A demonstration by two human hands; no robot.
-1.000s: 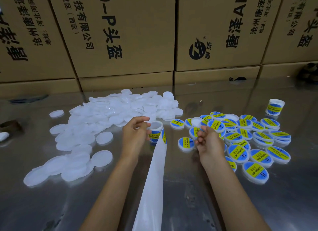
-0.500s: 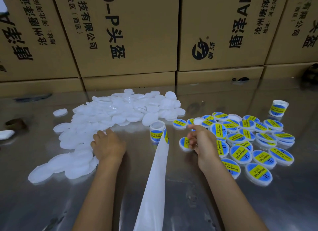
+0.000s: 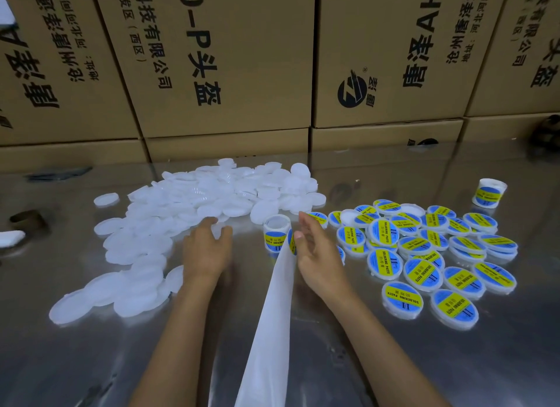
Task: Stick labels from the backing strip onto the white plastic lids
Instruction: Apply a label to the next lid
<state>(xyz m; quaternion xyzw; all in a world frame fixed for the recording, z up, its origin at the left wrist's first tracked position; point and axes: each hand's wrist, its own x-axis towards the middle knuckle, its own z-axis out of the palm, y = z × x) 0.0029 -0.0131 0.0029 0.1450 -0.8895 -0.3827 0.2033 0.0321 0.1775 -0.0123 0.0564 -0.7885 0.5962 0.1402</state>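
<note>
We see big brown cardboard boxes (image 3: pixel 224 58) stacked in a row behind the shiny metal table (image 3: pixel 424 361). They have black writing on them. A small brown ring (image 3: pixel 25 220) sits at the left edge of the table, with a white thing (image 3: pixel 10 238) just beside it.

Dim, glare on steel table (image 3: pixel 394 361) — edges warped

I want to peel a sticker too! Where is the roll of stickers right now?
In the head view, the sticker roll stands mid-table between the left hand and right hand, in front of the plain white lids, its backing strip trailing toward the person.
</note>
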